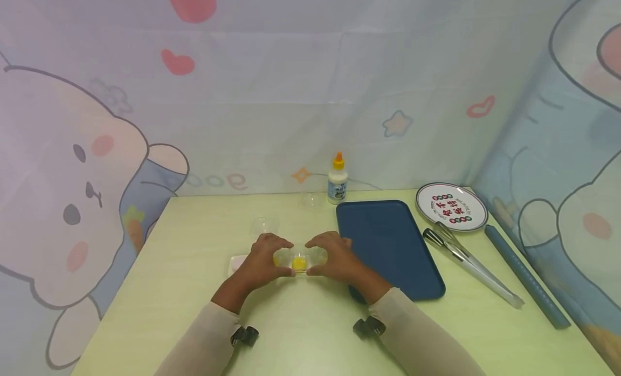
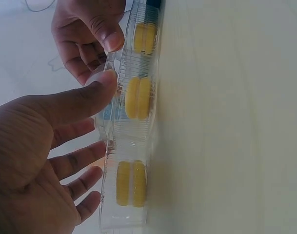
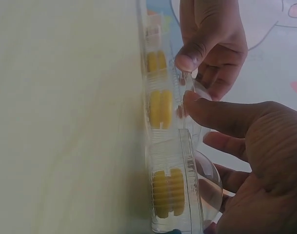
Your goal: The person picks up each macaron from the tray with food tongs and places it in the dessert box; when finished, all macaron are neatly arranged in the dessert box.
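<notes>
Table (image 1: 310,333), wide-curved hands (image 1: 263,260) (image 1: 336,257) around clear box (image 2: 133,140)

— Which lettering can you make out before you?
— On your wall cloth (image 1: 291,68), pale letters (image 1: 213,180) look like "good" run backwards, with a pink g at the right end.
— And your plate (image 1: 452,207)?
— Its red characters, Chinese by their look, and the curved line of print are too small for you to read, as is the blue label (image 1: 337,190) on your bottle (image 1: 337,177)
</notes>
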The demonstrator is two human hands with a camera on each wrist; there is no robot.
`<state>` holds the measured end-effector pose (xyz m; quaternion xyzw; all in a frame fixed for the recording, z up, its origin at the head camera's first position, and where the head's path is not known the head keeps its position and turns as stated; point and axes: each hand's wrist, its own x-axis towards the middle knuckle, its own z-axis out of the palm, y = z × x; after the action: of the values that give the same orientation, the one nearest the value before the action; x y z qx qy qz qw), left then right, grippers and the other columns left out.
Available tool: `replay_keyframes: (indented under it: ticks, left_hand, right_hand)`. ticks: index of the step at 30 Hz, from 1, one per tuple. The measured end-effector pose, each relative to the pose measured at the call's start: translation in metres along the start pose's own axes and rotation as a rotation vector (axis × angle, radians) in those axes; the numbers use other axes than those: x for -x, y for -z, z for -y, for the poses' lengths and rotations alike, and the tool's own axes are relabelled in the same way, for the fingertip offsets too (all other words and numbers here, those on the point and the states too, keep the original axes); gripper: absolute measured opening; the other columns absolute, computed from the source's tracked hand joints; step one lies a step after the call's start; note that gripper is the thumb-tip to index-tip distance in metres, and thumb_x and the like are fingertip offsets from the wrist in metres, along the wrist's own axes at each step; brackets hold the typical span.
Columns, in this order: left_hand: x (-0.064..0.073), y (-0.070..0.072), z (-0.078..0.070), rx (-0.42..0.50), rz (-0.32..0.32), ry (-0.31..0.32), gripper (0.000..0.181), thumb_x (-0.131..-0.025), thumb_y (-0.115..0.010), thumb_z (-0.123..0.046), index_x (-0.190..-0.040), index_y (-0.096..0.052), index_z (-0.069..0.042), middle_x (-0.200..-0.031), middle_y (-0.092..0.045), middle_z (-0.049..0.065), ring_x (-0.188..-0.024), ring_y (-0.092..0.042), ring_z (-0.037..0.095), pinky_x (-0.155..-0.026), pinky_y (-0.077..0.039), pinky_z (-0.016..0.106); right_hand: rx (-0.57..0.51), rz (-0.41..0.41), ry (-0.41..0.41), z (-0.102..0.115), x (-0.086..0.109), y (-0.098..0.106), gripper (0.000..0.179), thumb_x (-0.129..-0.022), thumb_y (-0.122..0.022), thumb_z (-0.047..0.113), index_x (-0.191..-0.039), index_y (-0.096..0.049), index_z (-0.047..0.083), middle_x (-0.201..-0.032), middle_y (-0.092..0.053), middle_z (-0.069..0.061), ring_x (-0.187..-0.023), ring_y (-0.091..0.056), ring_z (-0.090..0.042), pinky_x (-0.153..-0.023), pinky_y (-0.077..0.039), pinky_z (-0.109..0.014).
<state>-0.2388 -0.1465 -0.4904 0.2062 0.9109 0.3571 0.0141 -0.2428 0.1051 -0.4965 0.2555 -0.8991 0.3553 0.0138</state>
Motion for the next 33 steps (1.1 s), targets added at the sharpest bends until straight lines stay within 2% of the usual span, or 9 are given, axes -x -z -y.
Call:
replay_keyframes:
  ticks: [6, 24, 33]
  left_hand:
    - [0.0004, 0.0011, -0.0017, -0.014, 0.014, 0.002, 0.062, -0.083, -0.097, -0.027, -0.136, -0.072, -0.008, -0.145, -0.068, 0.013, -0.156, -0.037, 0.044, -0.122, -0.031, 0.078]
    - [0.0002, -0.0013, 0.0012, -0.019, 0.030, 0.039, 0.060, -0.081, -0.099, -0.027, -0.133, -0.073, -0.012, -0.146, -0.066, 0.012, -0.156, -0.036, 0.047, -0.120, -0.035, 0.079]
    - [-0.0003, -0.0038, 0.0016, -0.057, 0.025, 0.031, 0.058, -0.077, -0.101, -0.023, -0.127, -0.074, -0.011, -0.141, -0.070, 0.011, -0.156, -0.036, 0.046, -0.124, -0.028, 0.076]
  right_hand:
    - [0.006, 0.004, -0.001, -0.0012, 0.0000, -0.0004, 0.055, -0.083, -0.097, 0.025, -0.131, -0.074, 0.011, -0.137, -0.069, -0.011, -0.135, -0.053, -0.033, -0.104, -0.027, -0.063]
    - [0.012, 0.013, 0.000, -0.0039, 0.0015, -0.0035, 0.055, -0.081, -0.098, 0.025, -0.130, -0.075, 0.012, -0.135, -0.071, -0.010, -0.131, -0.053, -0.031, -0.101, -0.027, -0.058]
    - [0.029, -0.001, 0.003, -0.0005, 0.0032, -0.0026, 0.053, -0.080, -0.099, 0.025, -0.126, -0.077, 0.013, -0.134, -0.071, -0.008, -0.128, -0.054, -0.029, -0.097, -0.027, -0.055]
